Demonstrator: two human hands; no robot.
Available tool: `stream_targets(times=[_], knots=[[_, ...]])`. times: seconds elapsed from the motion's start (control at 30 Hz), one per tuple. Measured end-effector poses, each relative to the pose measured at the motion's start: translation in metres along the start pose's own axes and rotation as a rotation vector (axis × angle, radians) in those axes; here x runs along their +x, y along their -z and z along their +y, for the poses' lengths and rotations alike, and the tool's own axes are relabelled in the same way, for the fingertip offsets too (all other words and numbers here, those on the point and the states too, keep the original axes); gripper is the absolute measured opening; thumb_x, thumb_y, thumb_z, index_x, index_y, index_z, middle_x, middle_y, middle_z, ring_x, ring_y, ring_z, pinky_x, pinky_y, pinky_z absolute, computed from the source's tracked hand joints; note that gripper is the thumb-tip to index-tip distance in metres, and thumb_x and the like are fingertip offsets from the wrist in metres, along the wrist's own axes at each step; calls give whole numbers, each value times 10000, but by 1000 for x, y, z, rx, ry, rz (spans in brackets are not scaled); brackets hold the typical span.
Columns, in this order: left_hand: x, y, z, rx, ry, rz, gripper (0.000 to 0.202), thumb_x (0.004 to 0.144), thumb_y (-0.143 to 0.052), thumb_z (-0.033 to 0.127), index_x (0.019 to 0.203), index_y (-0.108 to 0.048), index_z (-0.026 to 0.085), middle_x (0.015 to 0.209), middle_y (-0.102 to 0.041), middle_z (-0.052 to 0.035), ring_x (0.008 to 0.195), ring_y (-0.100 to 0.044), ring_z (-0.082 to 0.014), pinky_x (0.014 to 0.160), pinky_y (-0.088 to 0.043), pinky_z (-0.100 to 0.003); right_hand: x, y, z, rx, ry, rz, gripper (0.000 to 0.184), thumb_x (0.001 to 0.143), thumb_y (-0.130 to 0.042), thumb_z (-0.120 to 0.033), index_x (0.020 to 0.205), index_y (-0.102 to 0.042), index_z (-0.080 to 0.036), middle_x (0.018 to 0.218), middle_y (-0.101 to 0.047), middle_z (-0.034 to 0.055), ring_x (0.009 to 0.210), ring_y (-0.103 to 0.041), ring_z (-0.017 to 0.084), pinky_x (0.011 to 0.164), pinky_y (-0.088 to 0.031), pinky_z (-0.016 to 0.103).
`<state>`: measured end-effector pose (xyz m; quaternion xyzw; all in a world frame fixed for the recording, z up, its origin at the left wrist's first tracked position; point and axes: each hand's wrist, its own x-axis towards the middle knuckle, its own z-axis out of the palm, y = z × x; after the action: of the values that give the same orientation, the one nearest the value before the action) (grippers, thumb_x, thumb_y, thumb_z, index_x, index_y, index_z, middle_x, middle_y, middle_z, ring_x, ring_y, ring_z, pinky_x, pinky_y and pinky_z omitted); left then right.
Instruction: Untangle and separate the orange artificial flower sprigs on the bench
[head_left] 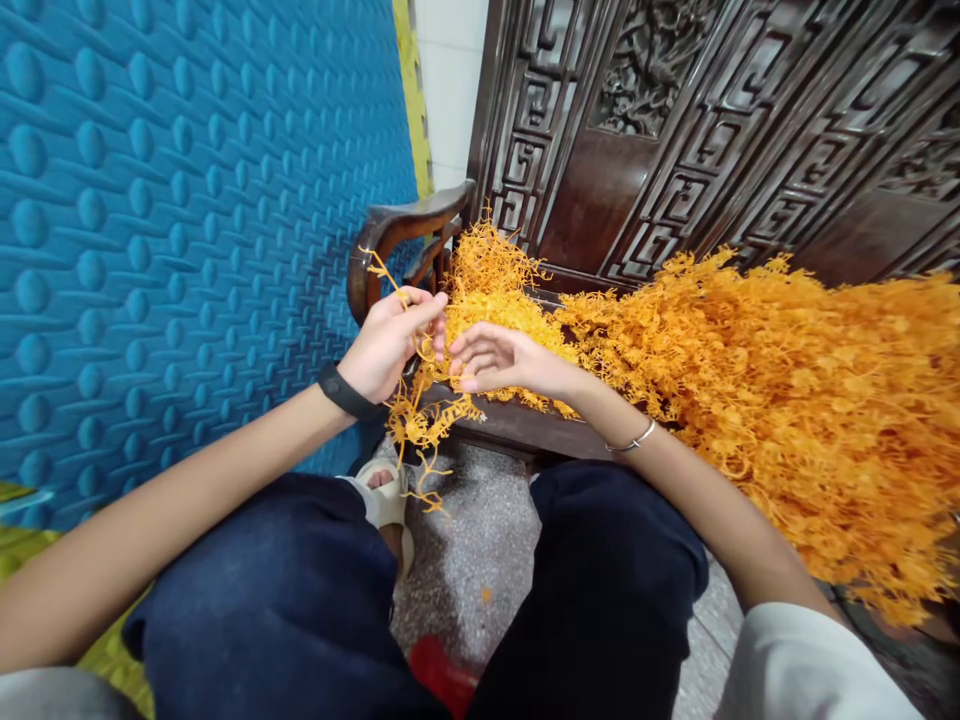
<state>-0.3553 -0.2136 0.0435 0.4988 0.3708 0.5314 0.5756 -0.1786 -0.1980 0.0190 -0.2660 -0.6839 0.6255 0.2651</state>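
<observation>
My left hand (390,340), with a black band on the wrist, is closed in a pinch on a sprig of orange plastic foliage (420,425) that dangles below it. My right hand (499,360), a thin silver bangle on its wrist, sits just beside the left with fingers loosely curled, touching the same sprig. A large heap of the same orange plastic foliage (787,390) lies on the dark wooden bench (517,425) in front of me, spreading to the right.
A blue embossed foam mat (187,200) stands at the left. The bench has a curved armrest (405,230) and a carved dark back (675,120). My knees in dark trousers and a sandalled foot (390,500) are over a speckled floor (480,560).
</observation>
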Motion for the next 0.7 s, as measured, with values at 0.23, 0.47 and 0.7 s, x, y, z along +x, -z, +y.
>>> stream_targets(times=[0.23, 0.47, 0.7], knots=[[1, 2, 1, -20, -46, 77, 226, 748, -621, 239, 717, -403, 189, 622, -490, 48, 493, -491, -73, 478, -394, -225, 1, -10, 3, 66, -18, -43, 616, 555, -799, -136, 1054, -447, -210, 939, -557, -3, 792, -595, 101, 752, -511, 271], [0, 5, 0, 1, 89, -5, 333, 725, -664, 411, 652, -421, 195, 501, -351, 77, 371, -340, -46, 360, -275, -206, 2, -14, -6, 31, 33, 123, 454, 600, -773, -185, 961, -497, -199, 751, -538, -48, 699, -535, 72, 720, -460, 246], [-6, 4, -6, 387, 114, -230, 293, 650, -751, 390, 745, -569, 181, 486, -422, 71, 341, -275, -26, 336, -178, -201, -2, -6, -11, 30, 137, 322, 428, 624, -756, -274, 967, -508, -217, 705, -509, -52, 665, -507, 81, 643, -421, 237]])
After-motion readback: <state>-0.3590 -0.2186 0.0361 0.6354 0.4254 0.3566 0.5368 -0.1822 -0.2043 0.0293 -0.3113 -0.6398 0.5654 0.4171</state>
